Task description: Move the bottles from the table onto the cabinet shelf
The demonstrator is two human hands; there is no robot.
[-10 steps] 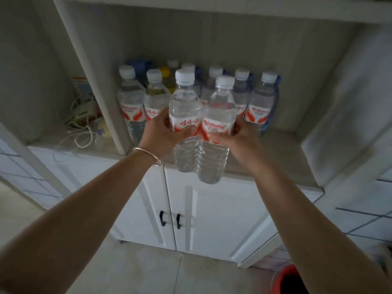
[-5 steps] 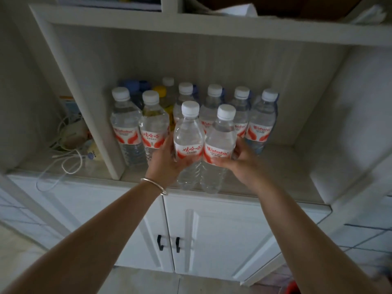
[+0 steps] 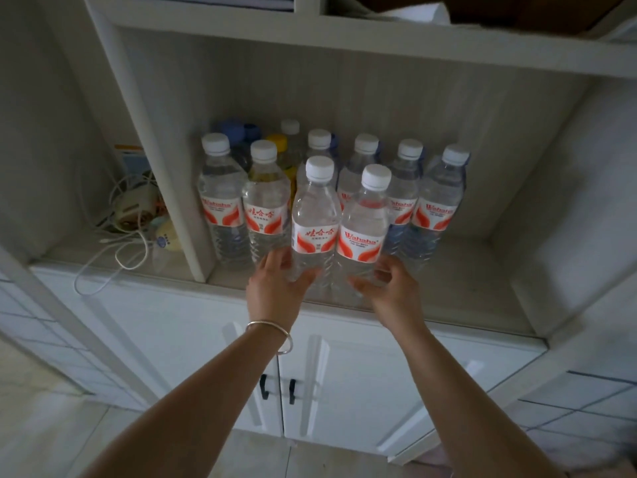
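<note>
Two clear water bottles with white caps and red-white labels stand side by side at the front of the cabinet shelf (image 3: 458,288). My left hand (image 3: 281,288) curls loosely round the lower body of the left bottle (image 3: 314,222). Around the lower body of the right bottle (image 3: 363,232), my right hand (image 3: 389,288) is cupped the same way. Behind them, several more bottles (image 3: 436,205) of the same kind fill the back of the shelf in rows, along with a few bottles with blue and yellow caps (image 3: 277,141).
A white upright divider (image 3: 162,188) bounds the shelf on the left; beyond it lie tangled white cables and small devices (image 3: 132,215). The right part of the shelf is bare. Below are white cabinet doors with black handles (image 3: 278,391). An upper shelf board (image 3: 344,32) runs overhead.
The two bottles went forward and down onto the shelf front. Both hands slid from the labels to the lower bodies, and their grip loosened.
</note>
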